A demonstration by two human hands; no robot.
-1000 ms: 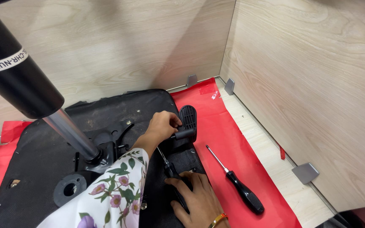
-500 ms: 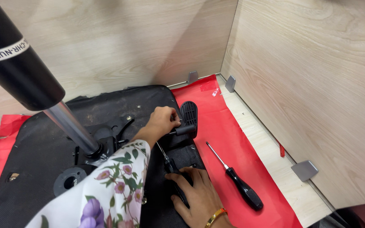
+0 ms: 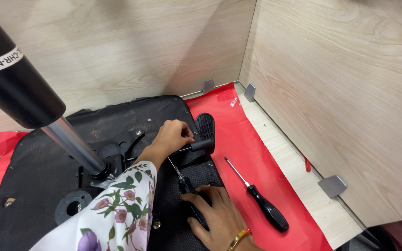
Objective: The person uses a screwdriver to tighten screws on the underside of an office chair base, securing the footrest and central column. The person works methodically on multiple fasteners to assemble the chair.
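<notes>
At the left edge of the tabletop the black gas cylinder (image 3: pixel 12 83) rises toward me on its shiny steel piston rod (image 3: pixel 73 146), which runs down into the black metal mechanism plate (image 3: pixel 112 155) bolted to the upturned chair seat base (image 3: pixel 33 172); the seat lies on a red cloth (image 3: pixel 261 153) that covers the tabletop up to the back right corner. My left hand (image 3: pixel 170 137), with the floral sleeve (image 3: pixel 112 216) behind it, is curled tight around the stem of the black adjustment lever (image 3: pixel 198 146), whose ribbed paddle (image 3: pixel 205 125) sticks up just beyond my knuckles, near the right edge of the seat. Just in front of it, my right hand (image 3: pixel 217 216), a gold bangle (image 3: pixel 238 238) at the wrist, is clenched over the black handle of a screwdriver (image 3: pixel 182 179), its shaft pointing away from me toward the lever's mount. To the right, a second screwdriver (image 3: pixel 257 195) with a black handle lies loose on the red cloth, apart from both hands, near the wooden side panel (image 3: pixel 340 102) with its grey brackets (image 3: pixel 332 186).
</notes>
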